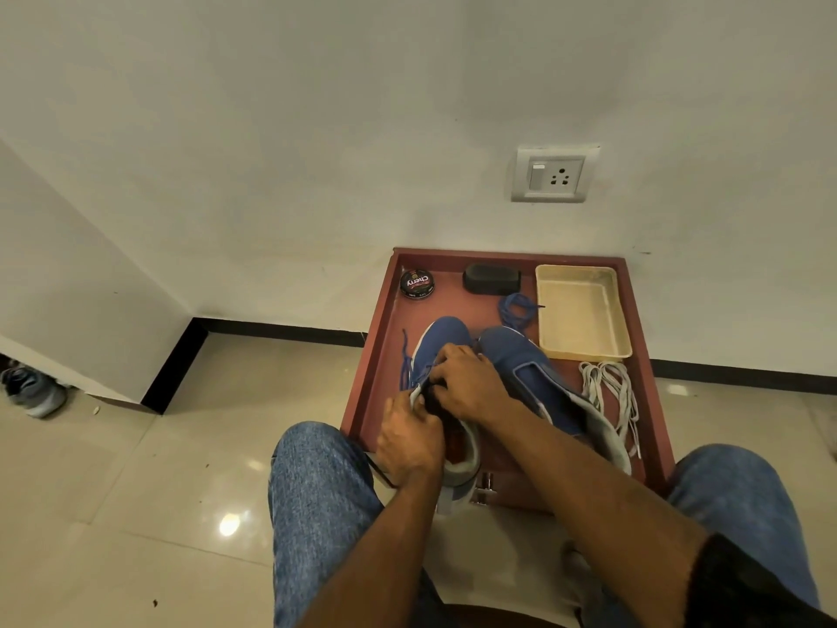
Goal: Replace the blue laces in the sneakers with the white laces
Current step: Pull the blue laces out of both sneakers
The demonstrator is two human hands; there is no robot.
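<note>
Two blue sneakers stand side by side in a reddish-brown tray (372, 355). My left hand (410, 439) grips the left sneaker (441, 335) at its tongue. My right hand (469, 383) pinches the blue lace (404, 362) at the eyelets of that sneaker; the lace's loose end trails to the left. The right sneaker (521, 360) has no lace in it. A removed blue lace (516, 310) lies coiled behind it. White laces (611, 392) lie bundled at the tray's right side.
A cream plastic tray (582, 310) sits at the back right, a black shoe brush (491, 278) and a round polish tin (416, 284) at the back. My knees in jeans flank the tray's front. A grey shoe (34, 389) lies on the floor far left.
</note>
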